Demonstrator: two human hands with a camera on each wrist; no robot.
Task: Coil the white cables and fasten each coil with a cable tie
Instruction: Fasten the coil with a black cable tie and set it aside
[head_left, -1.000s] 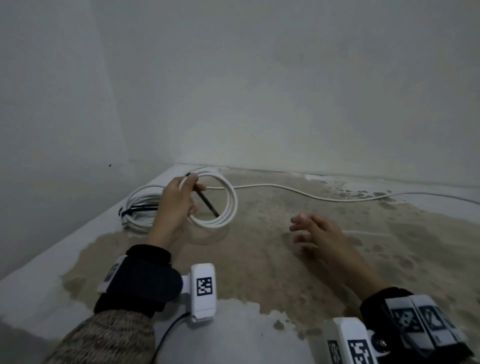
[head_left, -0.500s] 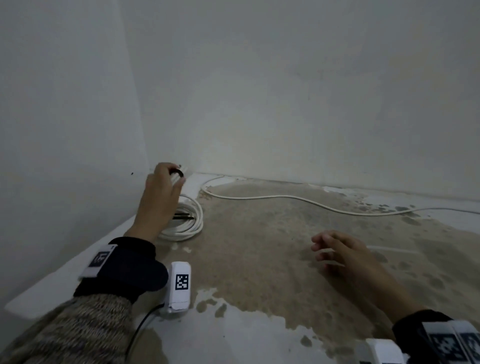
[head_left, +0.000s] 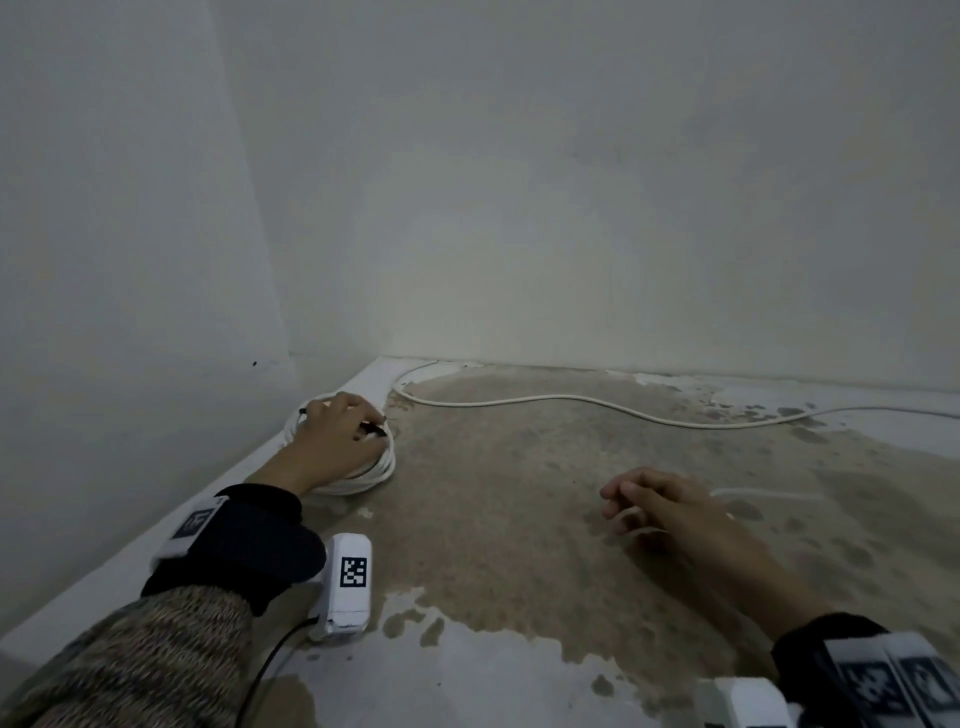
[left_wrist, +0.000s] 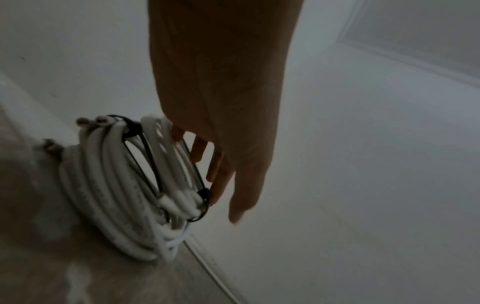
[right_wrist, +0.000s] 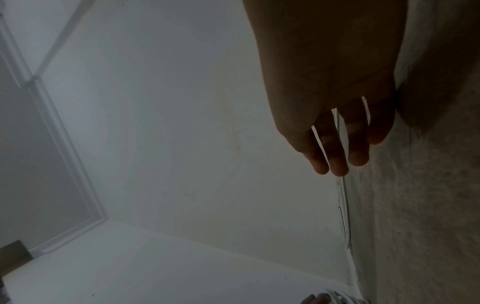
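Observation:
Two white cable coils (head_left: 375, 474) lie stacked by the left wall, each bound with a black cable tie (left_wrist: 203, 195). My left hand (head_left: 337, 436) rests on the top coil (left_wrist: 116, 195) with straight fingers (left_wrist: 200, 153) against its rim. A loose white cable (head_left: 571, 399) runs uncoiled along the back wall from the corner to the right edge. My right hand (head_left: 654, 506) hovers just above the floor at centre right, its fingers (right_wrist: 335, 162) relaxed and holding nothing.
The floor (head_left: 493, 519) is stained brown concrete with white painted edges. White walls (head_left: 156, 260) close in at the left and the back and meet in a corner behind the coils. A pale thin strip (head_left: 769, 493) lies on the floor just past my right hand.
My left hand carried the tied coil leftward to the corner and set it on the other coil. Its grip has loosened. The right hand stayed low over the floor.

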